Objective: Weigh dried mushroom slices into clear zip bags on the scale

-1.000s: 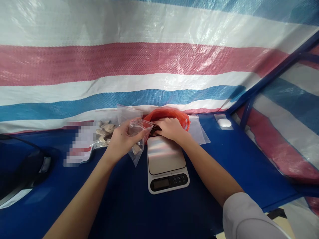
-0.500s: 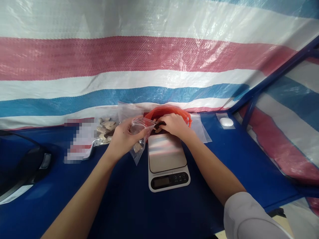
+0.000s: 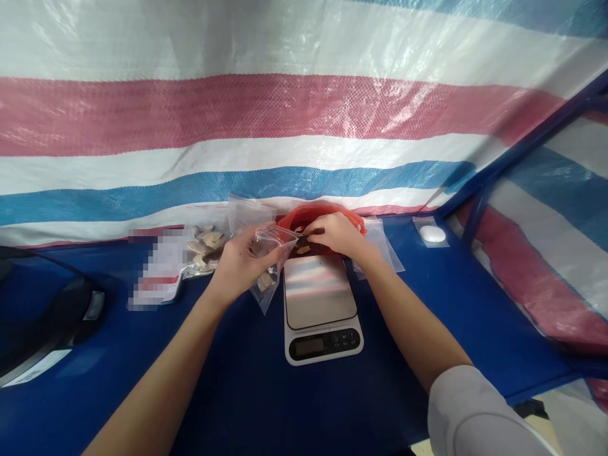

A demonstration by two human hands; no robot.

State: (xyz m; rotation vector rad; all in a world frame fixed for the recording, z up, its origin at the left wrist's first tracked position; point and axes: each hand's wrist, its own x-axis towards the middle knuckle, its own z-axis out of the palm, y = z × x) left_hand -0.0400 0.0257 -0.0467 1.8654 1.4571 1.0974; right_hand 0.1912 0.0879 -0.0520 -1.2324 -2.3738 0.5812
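My left hand (image 3: 241,263) pinches the rim of a clear zip bag (image 3: 266,284), which hangs with its mouth spread and a few pale brown pieces in its lower part. Just behind the scale, a red plastic bag (image 3: 327,212) lies open with dark and tan dried pieces (image 3: 303,249) inside. Over its opening is my right hand (image 3: 336,235), fingers closed at the tips near the zip bag's mouth; whatever they hold is too small to make out. The kitchen scale (image 3: 320,294) has a bare steel plate and a dark display.
Left of my hands lie a clear bag of pale dried slices (image 3: 205,247) and a partly blurred white packet (image 3: 159,269). A black object with a strap (image 3: 61,310) is farther left. Flat clear bags (image 3: 387,250) and a white oval item (image 3: 432,234) lie to the right. Striped sheeting (image 3: 285,107) rises behind.
My right hand has shifted slightly, and the dark piece seen at its fingertips no longer shows clearly there. More of the red bag's contents is visible. My left hand still grips the zip bag.
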